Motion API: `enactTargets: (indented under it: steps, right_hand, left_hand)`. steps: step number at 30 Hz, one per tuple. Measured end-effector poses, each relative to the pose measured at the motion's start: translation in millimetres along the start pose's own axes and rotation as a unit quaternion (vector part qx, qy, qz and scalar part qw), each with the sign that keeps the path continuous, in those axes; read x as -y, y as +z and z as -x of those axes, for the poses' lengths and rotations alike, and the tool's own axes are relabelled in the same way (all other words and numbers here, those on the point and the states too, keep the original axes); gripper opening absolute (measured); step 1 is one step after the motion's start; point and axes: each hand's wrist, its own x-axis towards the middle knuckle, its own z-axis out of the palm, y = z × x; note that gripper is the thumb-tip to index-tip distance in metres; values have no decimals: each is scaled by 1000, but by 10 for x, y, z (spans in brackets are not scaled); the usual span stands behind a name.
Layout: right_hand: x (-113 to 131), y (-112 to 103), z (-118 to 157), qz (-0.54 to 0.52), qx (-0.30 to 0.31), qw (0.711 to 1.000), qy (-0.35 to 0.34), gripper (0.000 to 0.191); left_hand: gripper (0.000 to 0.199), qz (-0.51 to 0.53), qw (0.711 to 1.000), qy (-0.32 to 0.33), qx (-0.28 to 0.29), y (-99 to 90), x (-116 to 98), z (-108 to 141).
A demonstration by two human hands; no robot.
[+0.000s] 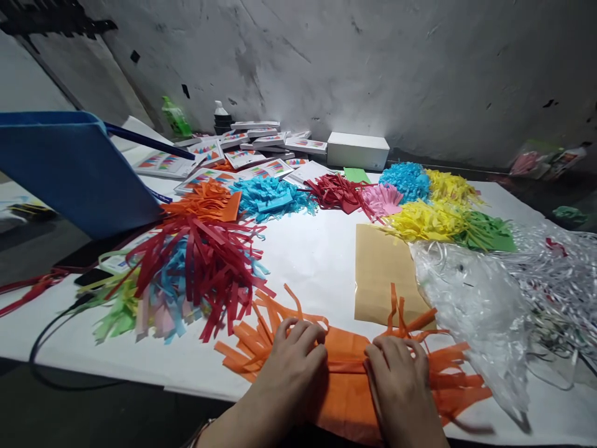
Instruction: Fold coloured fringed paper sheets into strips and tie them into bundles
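An orange tissue paper tassel sheet [346, 391] lies at the table's front edge, its cut fringe strips spreading out to both sides. A narrow fold runs across its uncut middle. My left hand [298, 351] is closed on the fold's left end, fingers curled and pressed down. At the right end, my right hand [397, 367] grips the same fold, thumb and fingers bent round it. Both palms face down, and the fingertips are partly hidden. A brown paper envelope [385, 267] lies just beyond the right hand.
Dark red fringe [200, 261] hangs over pastel strips at left, by a blue bin [79, 168]. Blue fringe [273, 196], yellow fringe [426, 221] and green fringe [487, 230] line the back. Clear plastic bags [471, 305] lie right. Flat boxes [252, 146] and a white box [358, 151] stand behind.
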Motion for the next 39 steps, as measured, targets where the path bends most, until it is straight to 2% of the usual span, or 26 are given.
enactTargets:
  steps: [2, 5, 9, 12, 15, 19, 24, 28, 32, 35, 37, 39]
  right_hand:
    - [48, -17, -40, -46, -13, 998, -50, 36]
    - [90, -25, -74, -75, 2, 991, -110, 40]
    - [122, 0, -89, -98, 1, 992, -81, 38]
    - [180, 31, -110, -117, 1, 991, -70, 37]
    - [204, 45, -117, -126, 2, 988, -92, 45]
    - [36, -24, -19, -140, 20, 984, -104, 42]
    - [-201, -126, 174, -142, 44, 984, -94, 22]
    - [-127, -60, 193, -115, 23, 993, -16, 19]
    - [-18, 46, 175, -39, 8, 998, 41, 21]
    - [6, 72, 174, -16, 6, 998, 56, 21]
    - [19, 63, 167, -26, -1, 999, 46, 24]
    - [47, 47, 148, -43, -12, 999, 24, 29]
  left_hand:
    - [11, 14, 999, 30, -10, 14, 43, 9]
    - [13, 26, 999, 43, -15, 2, 82, 16]
    - [7, 43, 996, 78, 2, -47, 82, -13]
    - [9, 48, 993, 109, -25, -29, 68, -42]
    - [17, 59, 990, 115, -48, 19, 69, -46]
    - [10, 92, 991, 93, -28, 11, 103, -18]
    - [12, 107, 993, 45, -17, -52, 97, -37]
    - [14, 37, 999, 23, 2, -7, 7, -99]
    - [15, -25, 999, -32, -2, 55, -61, -124]
    - [13, -31, 999, 23, 6, 67, -42, -111]
    - [15, -33, 996, 81, -1, 83, -13, -107]
    - [21, -42, 993, 113, -12, 115, 13, -119]
